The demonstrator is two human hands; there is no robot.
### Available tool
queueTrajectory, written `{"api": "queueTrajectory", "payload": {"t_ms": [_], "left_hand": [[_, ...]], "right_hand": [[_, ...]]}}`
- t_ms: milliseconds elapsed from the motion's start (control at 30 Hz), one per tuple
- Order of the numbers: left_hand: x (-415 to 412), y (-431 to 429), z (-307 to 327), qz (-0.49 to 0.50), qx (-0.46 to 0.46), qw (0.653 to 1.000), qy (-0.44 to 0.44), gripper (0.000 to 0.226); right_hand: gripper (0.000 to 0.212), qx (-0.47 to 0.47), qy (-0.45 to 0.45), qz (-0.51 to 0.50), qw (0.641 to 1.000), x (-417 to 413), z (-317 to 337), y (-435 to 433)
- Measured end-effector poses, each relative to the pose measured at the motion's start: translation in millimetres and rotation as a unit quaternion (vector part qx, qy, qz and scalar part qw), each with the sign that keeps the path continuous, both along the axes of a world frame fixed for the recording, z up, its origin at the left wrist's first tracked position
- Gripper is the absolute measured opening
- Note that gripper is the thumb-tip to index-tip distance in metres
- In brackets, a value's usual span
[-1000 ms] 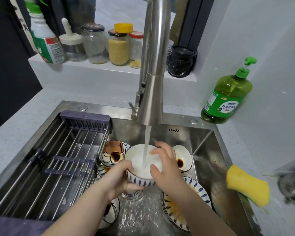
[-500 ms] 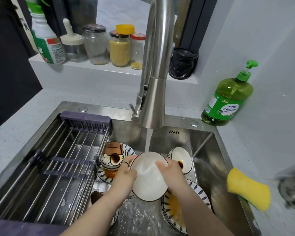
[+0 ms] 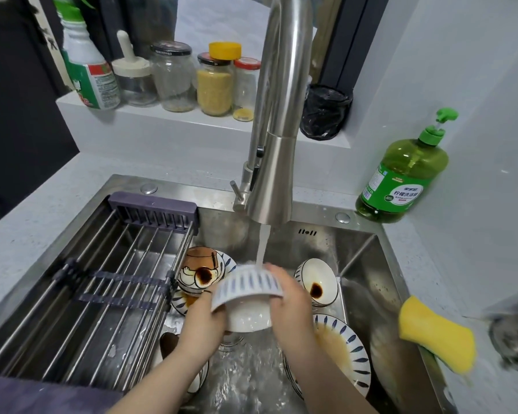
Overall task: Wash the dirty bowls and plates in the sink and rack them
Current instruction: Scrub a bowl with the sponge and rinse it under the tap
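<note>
Head-worn wide-angle view (straight lines bow at the edges). Looks forward and down into the sink [image 3: 326, 243], close above the left hand [image 3: 204, 324] and right hand [image 3: 293, 306]. Faucet [image 3: 277, 174] beyond them; rack [image 3: 102, 279] to their left, sponge [image 3: 437, 333] to their right.

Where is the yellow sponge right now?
In the head view, the yellow sponge lies on the sink's right rim, right of the stained plate, nearer us than the green soap bottle.

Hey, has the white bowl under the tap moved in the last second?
Yes. Against the faucet, the bowl has tipped over: its opening faced up, now its striped outside takes the stream.
</note>
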State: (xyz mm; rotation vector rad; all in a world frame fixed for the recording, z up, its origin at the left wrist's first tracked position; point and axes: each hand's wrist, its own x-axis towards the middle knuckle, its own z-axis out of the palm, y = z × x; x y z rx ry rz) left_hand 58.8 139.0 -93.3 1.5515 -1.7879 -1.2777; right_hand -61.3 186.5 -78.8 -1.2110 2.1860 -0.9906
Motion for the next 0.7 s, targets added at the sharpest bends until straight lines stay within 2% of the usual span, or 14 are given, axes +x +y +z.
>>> {"api": "queueTrajectory", "payload": {"t_ms": [67, 133, 167, 233, 333, 400, 467, 567, 633, 700], "left_hand": [[0, -1, 5, 0.048, 0.045, 0.993, 0.098, 0.036], [-2, -4, 2, 0.019, 0.072, 0.99, 0.117, 0.039], [-3, -6, 1, 0.004, 0.081, 0.99, 0.112, 0.037], [2, -8, 2, -0.011, 0.057, 0.995, 0.077, 0.032], [16, -4, 10, -0.059, -0.074, 0.995, -0.026, 0.048], [24, 0, 20, -0.119, -0.145, 0.972, -0.143, 0.055], [31, -1, 24, -0.141, -0.163, 0.955, -0.203, 0.054], [49, -4, 24, -0.118, -0.197, 0.956, -0.182, 0.058], [63, -5, 20, -0.098, -0.201, 0.964, -0.144, 0.06], [74, -5, 15, -0.082, -0.205, 0.969, -0.11, 0.057]], "right_hand": [[0.026, 0.006, -0.15, -0.118, 0.982, 9, -5, 0], [0.026, 0.012, -0.243, -0.171, 0.955, 12, -11, -2], [0.026, 0.017, -0.259, -0.166, 0.951, 11, -12, -2], [0.028, 0.043, -0.216, -0.126, 0.967, 8, -10, 2], [0.039, 0.061, -0.086, -0.087, 0.991, 5, -11, 13], [0.048, 0.082, -0.03, -0.045, 0.995, 9, -9, 19], [0.049, 0.082, 0.005, 0.01, 0.997, 13, -6, 23], [0.061, 0.088, 0.039, 0.104, 0.99, 20, 3, 19], [0.069, 0.119, 0.017, 0.158, 0.98, 23, 5, 12], [0.063, 0.152, -0.002, 0.188, 0.97, 29, 6, 5]]}}
